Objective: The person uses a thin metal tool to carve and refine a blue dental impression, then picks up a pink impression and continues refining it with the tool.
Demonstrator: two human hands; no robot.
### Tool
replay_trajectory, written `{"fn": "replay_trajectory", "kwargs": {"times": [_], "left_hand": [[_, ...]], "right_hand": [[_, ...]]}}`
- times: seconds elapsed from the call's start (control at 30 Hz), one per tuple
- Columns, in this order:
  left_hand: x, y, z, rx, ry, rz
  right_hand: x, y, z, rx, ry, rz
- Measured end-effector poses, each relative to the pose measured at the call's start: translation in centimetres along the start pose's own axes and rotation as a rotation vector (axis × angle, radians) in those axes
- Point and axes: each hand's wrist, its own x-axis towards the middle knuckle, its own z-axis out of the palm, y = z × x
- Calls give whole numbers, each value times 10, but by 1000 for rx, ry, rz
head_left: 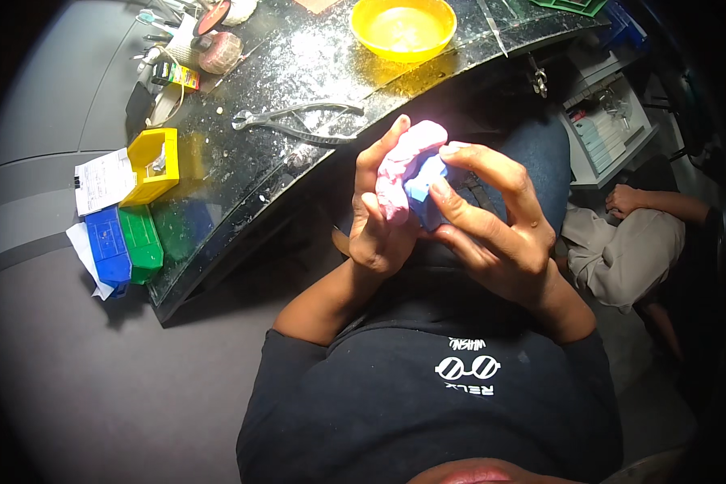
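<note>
The person's left hand (pixel 374 234) grips a rough, curved pink piece (pixel 405 157), and the right hand (pixel 504 214) pinches an angular blue piece (pixel 424 182) right beside it, both raised near the edge of a dust-speckled black bench (pixel 210 173) bearing silver metal pliers (pixel 268 119)

The right hand (pixel 515 222) partly hides the blue piece (pixel 423 184); the top edge crops the yellow bowl (pixel 402 55).

Left grip (pixel 373 235) and right grip (pixel 512 216) curl close together.
</note>
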Motion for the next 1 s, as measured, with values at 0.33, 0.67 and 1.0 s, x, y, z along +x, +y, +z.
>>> {"fn": "replay_trajectory", "kwargs": {"times": [0.33,0.67,1.0], "left_hand": [[1,7,2,56,27,-48],[-2,1,0,181,35,39],[-1,-6,-3,191,27,42]], "right_hand": [[0,6,1,-32,-26,-58],[0,7,4,-31,-9,-49],[-4,9,15,-74,55,-24]]}}
